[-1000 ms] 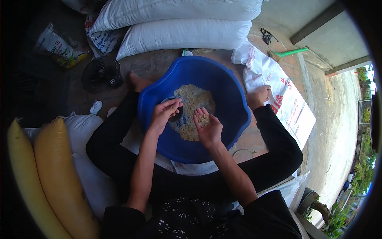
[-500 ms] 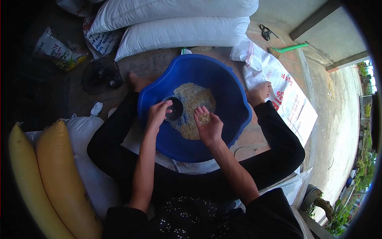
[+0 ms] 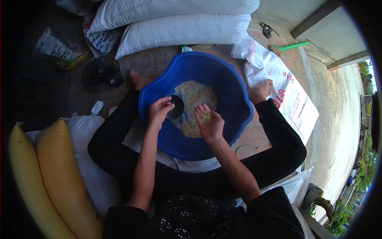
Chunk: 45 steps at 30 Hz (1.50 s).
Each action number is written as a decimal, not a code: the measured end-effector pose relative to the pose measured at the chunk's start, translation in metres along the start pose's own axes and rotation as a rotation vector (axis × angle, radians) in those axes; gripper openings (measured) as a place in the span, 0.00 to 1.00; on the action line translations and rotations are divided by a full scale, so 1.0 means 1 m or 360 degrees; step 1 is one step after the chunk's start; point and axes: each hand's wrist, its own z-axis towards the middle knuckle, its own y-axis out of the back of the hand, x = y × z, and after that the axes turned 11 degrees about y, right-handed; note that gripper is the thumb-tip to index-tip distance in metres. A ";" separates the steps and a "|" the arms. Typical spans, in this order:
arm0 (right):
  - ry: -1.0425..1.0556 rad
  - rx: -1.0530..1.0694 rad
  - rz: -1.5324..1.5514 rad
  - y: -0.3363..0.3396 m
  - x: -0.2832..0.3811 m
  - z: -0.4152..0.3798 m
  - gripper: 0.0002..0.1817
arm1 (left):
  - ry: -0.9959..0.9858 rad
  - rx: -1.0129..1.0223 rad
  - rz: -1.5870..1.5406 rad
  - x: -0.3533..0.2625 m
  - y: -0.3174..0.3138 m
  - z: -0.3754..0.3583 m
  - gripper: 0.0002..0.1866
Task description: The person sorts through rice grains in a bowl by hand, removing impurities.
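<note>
A wide blue basin (image 3: 234,115) sits between my bent legs, with pale, rice-like grains (image 3: 193,92) spread over its bottom. Inside it, toward the left, stands a dark round cup (image 3: 177,111). My left hand (image 3: 160,110) is over the cup's left edge, thumb and fingertips drawn together; whatever they pinch is too small to make out. Palm up above the basin, my right hand (image 3: 211,126) is cupped around a small heap of grains (image 3: 205,116).
Stuffed white sacks (image 3: 183,34) lie behind the basin. Yellow sacks (image 3: 65,171) lean at left, near a black fan-like object (image 3: 102,75). A flattened printed sack (image 3: 284,85) covers the floor at right. A green-handled broom (image 3: 292,46) lies beyond it.
The fingers of my left hand have shifted and drawn together at the cup's edge. My right hand still holds the grains, nearly unmoved. The whole view has shifted slightly.
</note>
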 end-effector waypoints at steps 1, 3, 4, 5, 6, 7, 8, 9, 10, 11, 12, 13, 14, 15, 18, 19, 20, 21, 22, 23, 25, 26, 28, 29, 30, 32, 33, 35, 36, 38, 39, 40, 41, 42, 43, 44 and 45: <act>0.0005 -0.0002 -0.0007 0.000 0.000 0.000 0.25 | -0.0019 0.0004 -0.0019 0.001 0.001 0.001 0.19; -0.0001 -0.0001 0.0008 0.000 0.000 0.000 0.25 | -0.0059 0.0015 -0.0055 0.001 0.002 0.001 0.18; -0.0003 0.0000 0.0016 0.001 -0.001 0.000 0.25 | -0.0046 -0.0002 -0.0093 0.000 0.001 0.001 0.17; -0.0004 0.0005 0.0018 0.002 -0.001 0.001 0.25 | -0.0034 -0.0019 -0.0131 -0.001 0.001 0.001 0.17; -0.0004 0.0009 0.0020 0.002 0.000 0.001 0.25 | -0.0020 -0.0035 -0.0168 -0.003 0.001 0.001 0.16; -0.0004 0.0012 0.0023 0.002 0.000 0.001 0.25 | -0.0036 -0.0088 -0.0142 -0.012 -0.002 -0.005 0.15; -0.0010 0.0039 0.0019 0.002 0.000 0.000 0.25 | -0.0051 -0.0142 -0.0115 -0.020 -0.007 -0.011 0.14; -0.0016 0.0066 0.0016 0.000 0.001 -0.001 0.25 | -0.0067 -0.0194 -0.0088 -0.029 -0.013 -0.017 0.13; -0.0020 0.0093 0.0013 -0.001 0.002 -0.002 0.25 | -0.0175 -0.0156 0.0020 -0.033 -0.018 -0.021 0.13; -0.0027 0.0118 0.0017 -0.003 0.002 -0.003 0.25 | -0.0282 -0.0118 0.0128 -0.037 -0.024 -0.027 0.12; -0.0034 0.0145 0.0021 -0.004 0.001 -0.003 0.25 | -0.0390 -0.0079 0.0236 -0.037 -0.031 -0.032 0.12; -0.0041 0.0172 0.0025 -0.004 0.001 -0.003 0.25 | -0.0587 -0.0027 0.0289 -0.039 -0.042 -0.039 0.11; -0.0022 0.0170 -0.0013 -0.004 0.001 -0.003 0.25 | -0.0728 0.0056 0.0582 -0.041 -0.048 -0.047 0.12; -0.0004 0.0166 -0.0053 -0.003 0.001 -0.004 0.25 | -0.0866 0.0140 0.0874 -0.050 -0.054 -0.060 0.12; -0.0034 0.0188 -0.0106 0.003 0.002 -0.001 0.26 | -0.1021 0.0336 0.0950 -0.047 -0.073 -0.075 0.14; -0.0060 0.0204 -0.0112 0.005 0.003 0.001 0.26 | -0.1039 0.0319 0.0973 -0.041 -0.075 -0.074 0.14; -0.0050 0.0214 -0.0116 0.008 0.002 0.003 0.25 | -0.1059 0.0301 0.0997 -0.033 -0.076 -0.069 0.14; -0.0040 0.0225 -0.0119 0.009 0.002 0.003 0.25 | -0.1080 0.0280 0.1022 -0.033 -0.078 -0.069 0.14; -0.0031 0.0238 -0.0123 0.010 0.002 0.003 0.24 | -0.1035 0.0295 0.1006 -0.033 -0.079 -0.069 0.14; -0.0051 0.0247 -0.0170 0.011 0.002 0.003 0.23 | -0.0993 0.0308 0.0989 -0.034 -0.079 -0.069 0.14; -0.0085 0.0267 -0.0263 0.016 -0.001 0.007 0.22 | -0.0929 0.0323 0.0969 -0.034 -0.080 -0.066 0.14; -0.0067 0.0206 -0.0301 0.019 -0.002 0.008 0.21 | -0.0905 0.0327 0.0968 -0.031 -0.079 -0.063 0.14; -0.0030 0.0076 -0.0371 0.016 -0.006 0.003 0.20 | -0.0896 0.0330 0.0987 -0.030 -0.078 -0.062 0.14; -0.0036 0.0106 -0.0370 0.015 -0.005 0.002 0.19 | -0.0911 0.0326 0.1006 -0.029 -0.077 -0.062 0.14; -0.0043 0.0136 -0.0369 0.014 -0.005 0.003 0.19 | -0.0926 0.0322 0.1026 -0.029 -0.077 -0.062 0.14; -0.0050 0.0157 -0.0388 0.014 -0.004 0.002 0.19 | -0.0985 0.0279 0.1054 -0.029 -0.078 -0.062 0.13; -0.0048 0.0147 -0.0407 0.013 -0.004 0.001 0.19 | -0.1014 0.0259 0.1068 -0.028 -0.078 -0.061 0.12; -0.0048 0.0123 -0.0441 0.010 -0.003 0.000 0.18 | -0.0972 0.0245 0.1103 -0.028 -0.077 -0.061 0.11; -0.0051 0.0109 -0.0455 0.013 -0.005 0.003 0.18 | -0.0951 0.0238 0.1120 -0.027 -0.076 -0.060 0.11; -0.0049 0.0091 -0.0477 0.019 -0.008 0.007 0.18 | -0.0960 0.0241 0.1114 -0.026 -0.076 -0.059 0.10; -0.0045 0.0087 -0.0483 0.019 -0.008 0.007 0.18 | -0.0964 0.0241 0.1110 -0.025 -0.075 -0.058 0.10; -0.0041 0.0083 -0.0490 0.019 -0.009 0.007 0.18 | -0.0970 0.0240 0.1114 -0.024 -0.074 -0.057 0.10; -0.0068 0.0107 -0.0492 0.019 -0.007 0.007 0.17 | -0.0975 0.0238 0.1117 -0.023 -0.074 -0.056 0.09; -0.0094 0.0132 -0.0495 0.018 -0.005 0.006 0.17 | -0.0981 0.0237 0.1121 -0.023 -0.073 -0.055 0.09; -0.0122 0.0155 -0.0496 0.015 -0.003 0.004 0.16 | -0.0945 0.0248 0.1094 -0.023 -0.073 -0.055 0.09; -0.0105 0.0140 -0.0490 0.015 -0.004 0.004 0.16 | -0.0910 0.0259 0.1066 -0.023 -0.073 -0.055 0.09; -0.0089 0.0125 -0.0483 0.016 -0.006 0.005 0.16 | -0.0875 0.0270 0.1039 -0.023 -0.073 -0.054 0.08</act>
